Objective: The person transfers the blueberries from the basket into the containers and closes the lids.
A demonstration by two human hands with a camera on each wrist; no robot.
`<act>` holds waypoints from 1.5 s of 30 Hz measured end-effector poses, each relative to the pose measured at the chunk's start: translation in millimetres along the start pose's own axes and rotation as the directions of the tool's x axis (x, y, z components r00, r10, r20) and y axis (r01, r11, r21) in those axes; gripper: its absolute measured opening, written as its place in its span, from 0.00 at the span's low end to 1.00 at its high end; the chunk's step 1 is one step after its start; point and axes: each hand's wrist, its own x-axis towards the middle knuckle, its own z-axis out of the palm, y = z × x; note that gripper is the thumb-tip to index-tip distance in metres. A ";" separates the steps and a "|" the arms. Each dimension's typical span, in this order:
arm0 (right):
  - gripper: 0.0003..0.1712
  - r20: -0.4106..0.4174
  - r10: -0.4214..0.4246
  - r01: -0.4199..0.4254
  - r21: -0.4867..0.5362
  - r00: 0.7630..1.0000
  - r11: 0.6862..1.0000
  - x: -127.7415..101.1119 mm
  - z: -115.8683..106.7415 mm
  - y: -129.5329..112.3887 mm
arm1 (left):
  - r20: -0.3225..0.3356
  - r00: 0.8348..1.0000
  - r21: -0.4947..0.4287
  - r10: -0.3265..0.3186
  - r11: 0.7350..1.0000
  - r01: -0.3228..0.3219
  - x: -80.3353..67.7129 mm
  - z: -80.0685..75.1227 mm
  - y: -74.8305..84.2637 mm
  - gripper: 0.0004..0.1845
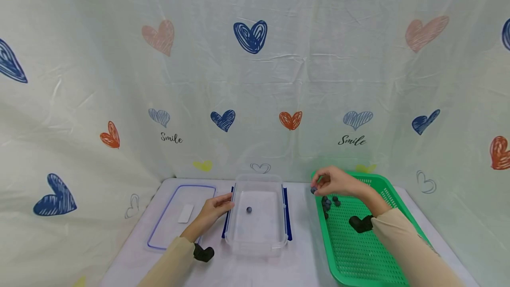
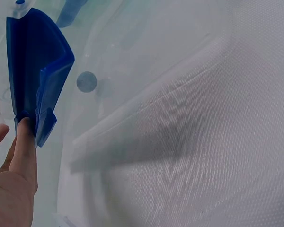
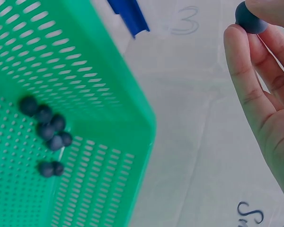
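My right hand (image 1: 318, 185) pinches a small dark blue ball (image 3: 250, 19) between fingertips, just over the left rim of the green basket (image 1: 358, 251). Several more dark balls (image 3: 48, 130) lie in the basket's far left corner. My left hand (image 1: 221, 205) rests with straight fingers against the left side of the clear plastic box (image 1: 239, 238), touching its blue latch (image 2: 35, 80). One dark ball (image 1: 249, 210) lies inside the box and shows through the wall as a ball (image 2: 86, 82) in the left wrist view.
The box's clear lid with a blue rim (image 1: 159, 238) lies flat left of the box, with a small white tag (image 1: 185, 213) on it. A heart-printed cloth (image 1: 255, 79) hangs close behind the white table (image 1: 303, 269).
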 end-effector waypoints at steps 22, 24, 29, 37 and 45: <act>0.07 0.004 -0.058 0.058 -0.109 0.998 0.992 36.0 13.5 -31.5 | 0.003 1.000 0.034 -0.005 0.999 0.005 -2.1 -4.4 -4.4 0.29; 0.07 0.001 -0.052 0.052 -0.120 0.999 0.991 38.9 14.7 -33.6 | 0.003 1.000 0.033 -0.001 0.999 0.001 -1.7 -4.0 -3.7 0.29; 0.06 -0.001 -0.059 0.058 -0.160 0.998 0.985 48.4 18.2 -39.9 | -0.004 1.000 0.013 -0.002 1.000 0.002 -1.5 -3.3 -1.0 0.27; 0.06 0.003 -0.084 0.082 -0.213 0.996 0.974 66.4 27.8 -43.3 | 0.001 1.000 0.016 0.004 1.000 -0.004 0.3 -2.6 -2.5 0.28; 0.05 0.017 -0.098 0.100 -0.215 0.995 0.972 80.0 38.7 -51.9 | 0.008 1.000 0.038 0.008 0.999 -0.008 0.3 -0.9 -2.7 0.29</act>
